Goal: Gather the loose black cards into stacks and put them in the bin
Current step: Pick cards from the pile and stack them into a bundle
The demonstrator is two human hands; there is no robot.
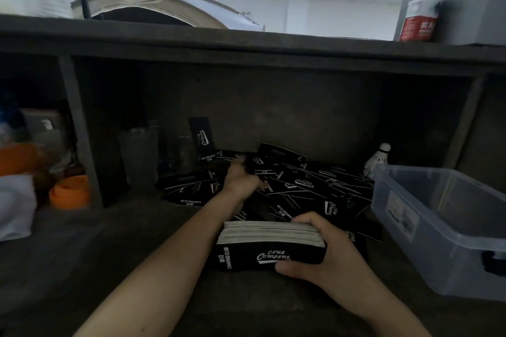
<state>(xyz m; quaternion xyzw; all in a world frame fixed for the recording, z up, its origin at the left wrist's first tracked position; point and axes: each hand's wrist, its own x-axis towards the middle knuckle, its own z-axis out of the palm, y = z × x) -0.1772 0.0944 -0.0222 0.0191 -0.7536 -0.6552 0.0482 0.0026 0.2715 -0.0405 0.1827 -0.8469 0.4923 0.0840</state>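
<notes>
My right hand (315, 252) grips a thick stack of black cards (269, 245) at 6 o'clock. My left hand (242, 178) is closed on a few cards in the loose pile (309, 189) at 12 o'clock. The clear bin (443, 230) sits on the worktop (109, 241) at 3 o'clock.
</notes>
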